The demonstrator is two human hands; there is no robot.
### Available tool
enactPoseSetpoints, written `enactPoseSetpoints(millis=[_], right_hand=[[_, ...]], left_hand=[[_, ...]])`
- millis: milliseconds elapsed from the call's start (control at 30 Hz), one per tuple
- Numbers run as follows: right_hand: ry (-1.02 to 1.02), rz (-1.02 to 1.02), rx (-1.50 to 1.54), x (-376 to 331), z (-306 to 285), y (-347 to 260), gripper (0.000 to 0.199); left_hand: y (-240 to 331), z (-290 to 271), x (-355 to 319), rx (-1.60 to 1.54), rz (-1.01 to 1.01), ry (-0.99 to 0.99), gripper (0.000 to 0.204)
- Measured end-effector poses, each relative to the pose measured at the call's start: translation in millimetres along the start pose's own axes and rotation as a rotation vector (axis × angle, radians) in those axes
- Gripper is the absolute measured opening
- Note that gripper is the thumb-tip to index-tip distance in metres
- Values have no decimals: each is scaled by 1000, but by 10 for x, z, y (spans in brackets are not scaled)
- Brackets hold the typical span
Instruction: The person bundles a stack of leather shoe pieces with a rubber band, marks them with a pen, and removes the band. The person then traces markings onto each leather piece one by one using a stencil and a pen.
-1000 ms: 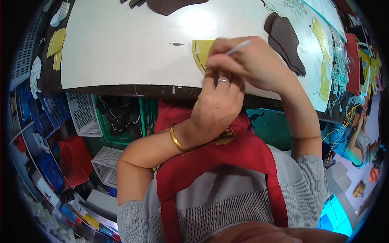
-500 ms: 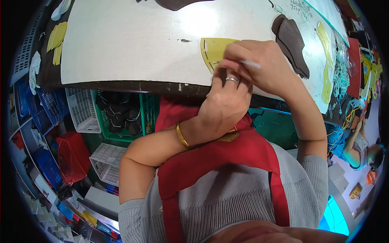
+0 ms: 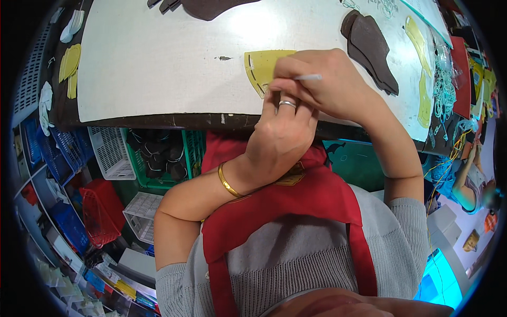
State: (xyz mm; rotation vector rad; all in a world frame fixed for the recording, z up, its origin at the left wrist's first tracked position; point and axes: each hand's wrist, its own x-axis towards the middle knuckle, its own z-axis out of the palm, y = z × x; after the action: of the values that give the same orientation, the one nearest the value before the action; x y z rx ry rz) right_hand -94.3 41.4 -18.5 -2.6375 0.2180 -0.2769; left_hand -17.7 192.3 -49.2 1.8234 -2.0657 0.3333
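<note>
I can't make out a word of the dark handwriting (image 3: 375,4) on the white worktable (image 3: 158,63), up by its far edge toward the right corner. The yellow fan-shaped piece (image 3: 257,64) by the near edge bears just dark dashes along its curved rim, and the gold emblem (image 3: 291,177) on the red apron (image 3: 285,207) is too small to read.

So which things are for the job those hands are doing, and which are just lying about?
In use: right hand, left hand, thin white tool, curved yellow piece.

Lying about, seemingly: dark brown cut pieces, white glove, red plastic basket.
</note>
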Motion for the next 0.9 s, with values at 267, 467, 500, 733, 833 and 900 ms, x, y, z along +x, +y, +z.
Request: enactPoseSetpoints(millis=[267,467,500,733,833,900], right_hand=[[259,154,260,-270,-150,283,27],[103,287,21,-223,-102,181,22],[80,290,-43,-239,-104,168,22],[217,234,-167,-776,-235,282,27],[146,423,-107,-834,-306,223,28],[397,460,240,-694,-311,282,28]], left_hand=[[23,-75,96,101,-7,-129,25],[65,-79,130,111,-17,-211,26],[62,-79,142,105,-7,-212,26],[21,-92,204,176,19,-204,43],[5,-87,210,175,31,-186,42],[14,-70,225,171,40,-166,41]])
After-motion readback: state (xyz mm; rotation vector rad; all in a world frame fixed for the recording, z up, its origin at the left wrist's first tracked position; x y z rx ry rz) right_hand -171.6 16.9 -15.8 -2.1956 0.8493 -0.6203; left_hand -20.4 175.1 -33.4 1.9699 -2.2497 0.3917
